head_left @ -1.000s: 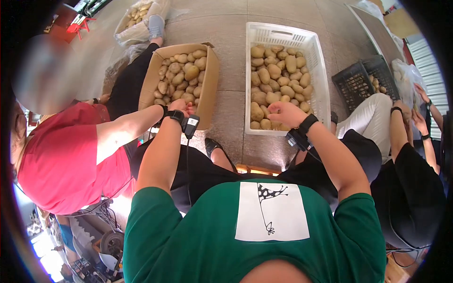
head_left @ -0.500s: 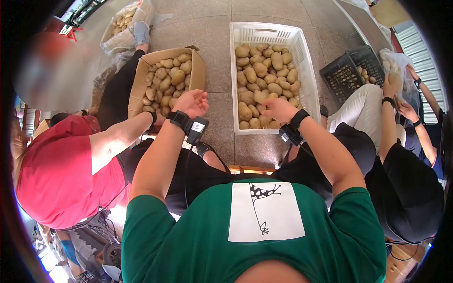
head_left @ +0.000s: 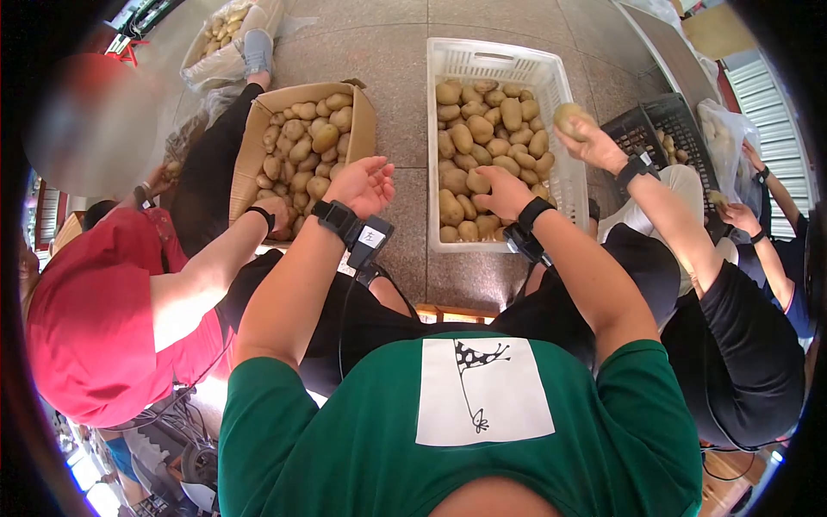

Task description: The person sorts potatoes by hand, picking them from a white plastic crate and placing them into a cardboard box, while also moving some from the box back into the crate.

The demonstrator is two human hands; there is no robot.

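My right hand (head_left: 506, 195) is inside the near part of a white plastic crate (head_left: 579, 185) of potatoes. Its fingers are closed around a potato (head_left: 477, 181) at the top of the pile. My left hand (head_left: 365, 186) hovers between that crate and a cardboard box (head_left: 364, 129) of potatoes. Its palm is turned up, with the fingers loosely curled, apart and holding nothing. Both my wrists carry black straps with small devices.
At right, a co-worker's hand (head_left: 594, 145) holds a potato (head_left: 568, 117) over the white crate's edge. A black crate (head_left: 633, 133) and a plastic bag (head_left: 732, 142) lie beyond. At left, another person's hand (head_left: 274, 214) reaches into the cardboard box.
My right hand has shifted slightly left and closed around a potato. The right co-worker's hand has come from the plastic bag to the white crate's edge, with a potato. My left hand has barely moved.
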